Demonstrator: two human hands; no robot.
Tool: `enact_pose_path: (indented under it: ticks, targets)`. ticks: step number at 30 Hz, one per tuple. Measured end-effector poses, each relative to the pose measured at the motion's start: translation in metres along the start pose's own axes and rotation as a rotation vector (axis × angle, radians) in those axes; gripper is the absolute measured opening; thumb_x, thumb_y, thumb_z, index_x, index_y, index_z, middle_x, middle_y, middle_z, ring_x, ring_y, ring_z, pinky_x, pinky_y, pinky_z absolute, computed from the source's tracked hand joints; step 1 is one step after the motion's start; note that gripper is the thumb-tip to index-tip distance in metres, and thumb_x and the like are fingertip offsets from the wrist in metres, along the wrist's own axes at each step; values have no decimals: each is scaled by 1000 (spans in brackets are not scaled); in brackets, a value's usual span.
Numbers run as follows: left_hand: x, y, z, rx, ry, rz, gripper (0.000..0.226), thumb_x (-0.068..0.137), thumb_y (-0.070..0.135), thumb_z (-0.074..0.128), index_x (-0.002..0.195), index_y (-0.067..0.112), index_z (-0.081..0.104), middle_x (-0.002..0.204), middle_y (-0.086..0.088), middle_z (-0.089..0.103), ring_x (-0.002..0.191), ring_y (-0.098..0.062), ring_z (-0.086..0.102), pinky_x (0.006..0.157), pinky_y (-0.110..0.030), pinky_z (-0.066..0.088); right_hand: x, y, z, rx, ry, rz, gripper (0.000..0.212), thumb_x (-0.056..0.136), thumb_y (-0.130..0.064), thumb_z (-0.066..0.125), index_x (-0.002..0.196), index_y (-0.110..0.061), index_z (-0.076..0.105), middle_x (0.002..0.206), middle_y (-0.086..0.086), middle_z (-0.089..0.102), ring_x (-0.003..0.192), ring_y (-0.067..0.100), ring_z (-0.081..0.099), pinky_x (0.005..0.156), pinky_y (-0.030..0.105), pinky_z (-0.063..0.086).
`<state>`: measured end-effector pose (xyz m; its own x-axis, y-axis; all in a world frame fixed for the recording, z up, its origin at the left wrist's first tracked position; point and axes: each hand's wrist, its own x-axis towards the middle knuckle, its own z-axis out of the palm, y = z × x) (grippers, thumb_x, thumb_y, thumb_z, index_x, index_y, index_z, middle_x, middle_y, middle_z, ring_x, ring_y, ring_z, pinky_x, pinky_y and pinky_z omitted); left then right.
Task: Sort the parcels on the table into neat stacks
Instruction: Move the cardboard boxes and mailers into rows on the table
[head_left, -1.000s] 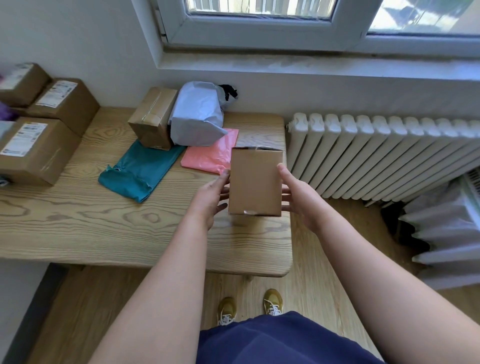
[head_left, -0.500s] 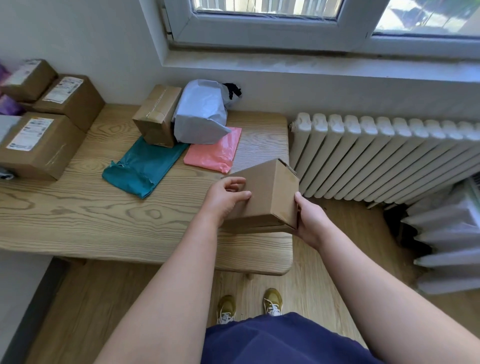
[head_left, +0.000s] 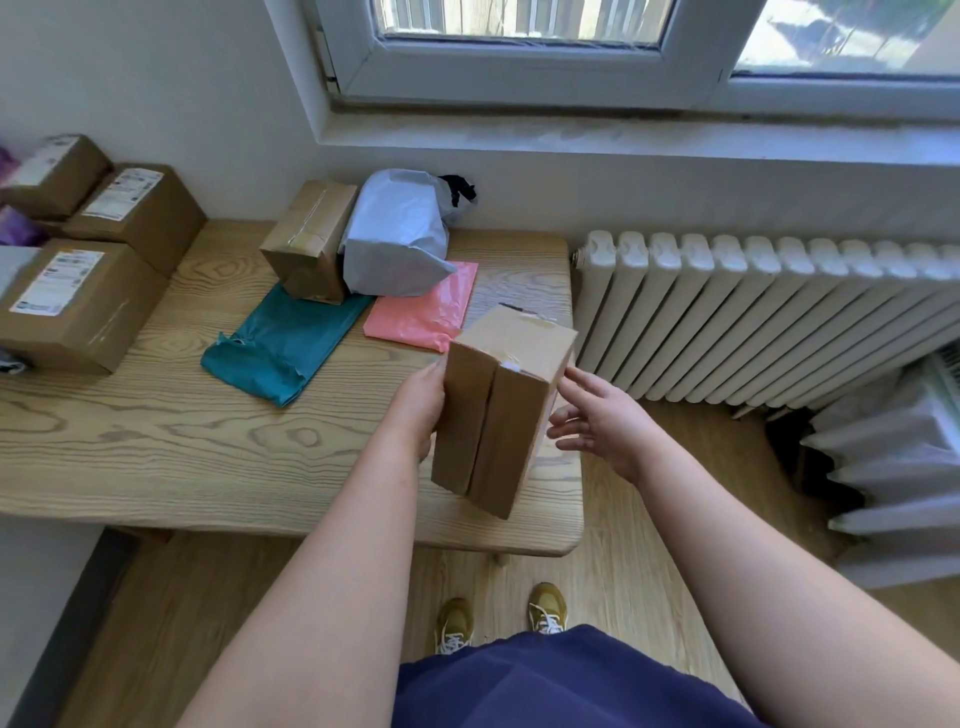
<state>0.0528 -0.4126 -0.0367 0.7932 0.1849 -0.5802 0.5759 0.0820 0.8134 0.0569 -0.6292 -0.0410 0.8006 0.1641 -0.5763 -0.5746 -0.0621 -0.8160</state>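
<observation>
Over the table (head_left: 156, 457), left hand (head_left: 421, 410) seemingly grips the box (head_left: 498, 415), long axis near-upright; right fingers (head_left: 584, 381) splayed.

- Bright daylight came through the window (head_left: 519, 31), overexposed at upper right.
- Shadows were soft; the wide-angle view bent the edges, with slight blur at left.

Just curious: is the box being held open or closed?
Closed: the box has two flaps meeting along a seam, with clear tape across its upper end.
</observation>
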Motion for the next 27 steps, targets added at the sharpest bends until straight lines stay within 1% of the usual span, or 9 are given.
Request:
enact_pose_path:
  ticks: [3, 6, 9, 12, 16, 19, 22, 24, 27]
  targets:
    - [5, -5, -4, -57, 60, -101, 58, 90, 61, 51, 120, 15, 69, 115, -3, 72, 109, -24, 64, 99, -43, 50, 1, -4, -5, -185, 89, -51, 49, 85, -50, 72, 124, -23, 59, 102, 2, 65, 95, 18, 63, 84, 37, 56]
    - [12, -12, -4, -134, 115, -176, 77, 84, 77, 46, 122, 13, 66, 118, -8, 70, 110, -29, 64, 101, -49, 50, 3, -4, -6, -190, 99, -15, 56, 78, -56, 76, 107, -14, 57, 110, 3, 69, 104, 17, 64, 92, 43, 55]
    - [14, -13, 3, -210, 208, -183, 52, 98, 55, 46, 114, 9, 65, 118, -13, 68, 108, -32, 64, 98, -50, 52, 5, -1, -1, -156, 159, 12, 60, 81, -57, 73, 108, -8, 55, 113, 7, 69, 105, 19, 66, 84, 39, 57]
    - [13, -12, 9, -200, 262, -151, 31, 101, 31, 47, 103, 7, 67, 117, -13, 69, 104, -29, 65, 94, -43, 54, 8, 3, 2, -153, 257, 10, 41, 86, -51, 71, 97, -15, 53, 112, 4, 68, 106, 20, 64, 77, 36, 55]
    - [13, -15, 10, -124, 185, -143, 51, 103, 43, 44, 133, 5, 59, 134, -8, 60, 122, -28, 57, 108, -44, 45, 9, 8, 5, -142, 275, 31, 27, 95, -40, 63, 106, -16, 57, 106, 1, 67, 97, 17, 65, 80, 37, 57]
    - [12, -22, 10, 1, 87, -118, 51, 105, 44, 37, 143, 13, 52, 144, -2, 53, 131, -24, 50, 113, -41, 38, 9, 12, 9, -125, 254, 36, 26, 97, -33, 63, 115, -16, 55, 100, -2, 65, 90, 13, 64, 69, 29, 56]
    - [11, -32, 7, 134, 53, -84, 51, 106, 45, 31, 149, 22, 43, 151, 1, 46, 138, -23, 43, 116, -44, 34, 10, 19, 9, -149, 251, 62, 29, 96, -29, 64, 119, -14, 57, 107, 1, 67, 96, 19, 67, 77, 34, 58]
    - [10, -39, 5, 152, 48, -111, 50, 105, 48, 30, 145, 23, 47, 145, -2, 53, 129, -23, 51, 108, -42, 42, 13, 26, 8, -128, 233, 80, 33, 95, -24, 65, 124, -11, 56, 113, 6, 66, 99, 23, 68, 83, 36, 59]
    - [3, -41, 2, 57, 7, -231, 50, 103, 55, 34, 122, 17, 61, 111, -2, 69, 94, -16, 64, 73, -30, 50, 15, 34, 6, -116, 193, 112, 40, 94, -19, 66, 131, -7, 53, 116, 10, 66, 102, 25, 68, 87, 36, 59]
